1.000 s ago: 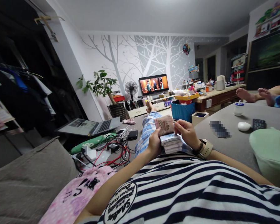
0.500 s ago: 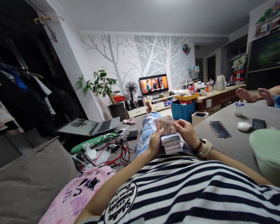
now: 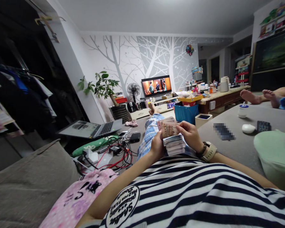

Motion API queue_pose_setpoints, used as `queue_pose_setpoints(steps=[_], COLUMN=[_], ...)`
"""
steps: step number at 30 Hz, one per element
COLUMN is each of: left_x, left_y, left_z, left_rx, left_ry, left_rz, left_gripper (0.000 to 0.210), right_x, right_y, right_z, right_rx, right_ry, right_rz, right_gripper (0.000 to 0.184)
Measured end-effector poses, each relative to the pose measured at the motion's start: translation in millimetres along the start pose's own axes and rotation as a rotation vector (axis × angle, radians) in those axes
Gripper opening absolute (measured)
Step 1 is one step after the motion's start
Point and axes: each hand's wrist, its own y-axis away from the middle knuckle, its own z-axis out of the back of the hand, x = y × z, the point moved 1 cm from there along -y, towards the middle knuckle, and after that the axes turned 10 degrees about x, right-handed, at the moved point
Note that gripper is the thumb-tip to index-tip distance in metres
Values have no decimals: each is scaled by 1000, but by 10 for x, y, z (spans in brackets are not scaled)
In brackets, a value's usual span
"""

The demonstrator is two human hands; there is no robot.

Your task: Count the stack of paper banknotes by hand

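Observation:
Several banknotes (image 3: 169, 128), the front one brownish with a "20" on it, stand fanned above my lap. My left hand (image 3: 157, 145) is closed on their lower left edge, its thumb in front. At the right edge my right hand (image 3: 189, 134) pinches the front note between thumb and fingers. Just below the held notes sits a thick stack of folded paper (image 3: 174, 146), apparently more banknotes, close to my striped shirt. The fingers of my left hand behind the notes are hidden.
On my left lie a laptop (image 3: 95, 129), tangled cables (image 3: 125, 155) and a black box-like device (image 3: 135, 137). To my right are a white mouse-shaped object (image 3: 248, 128), a remote (image 3: 263, 126), a lidded cup (image 3: 243, 111) and a pale green container (image 3: 273, 152). Another person's feet (image 3: 261, 96) rest beyond.
My hands and the notes have shifted very slightly, and the front note is tilted a little differently. The stack below has moved slightly up and left.

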Motion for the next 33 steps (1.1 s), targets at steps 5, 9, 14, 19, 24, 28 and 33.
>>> queue_pose_setpoints(steps=[5,9,14,19,24,28,33], left_x=[-17,-14,-29,-49,-49,-38,-49], left_y=[10,-1,0,32,36,20,36], left_z=[5,22,20,-32,-38,-22,-21], left_rx=[-19,-3,-6,-27,-39,-26,-85], left_ry=[4,-9,-31,-8,-4,13,-34], left_rz=[-9,-16,-58,-21,-37,-14,-49], left_gripper=[22,18,16,15,12,13,12], right_x=[37,42,42,27,26,28,28], right_y=[8,7,5,0,-1,2,6], right_z=[4,2,-8,-6,-6,-6,-5], right_rx=[35,34,35,34,48,49,53], right_ry=[-46,-71,-108,-120,-137,-136,-133], right_rz=[22,32,34,34,43,36,41], right_gripper=[25,24,22,21,21,23,23])
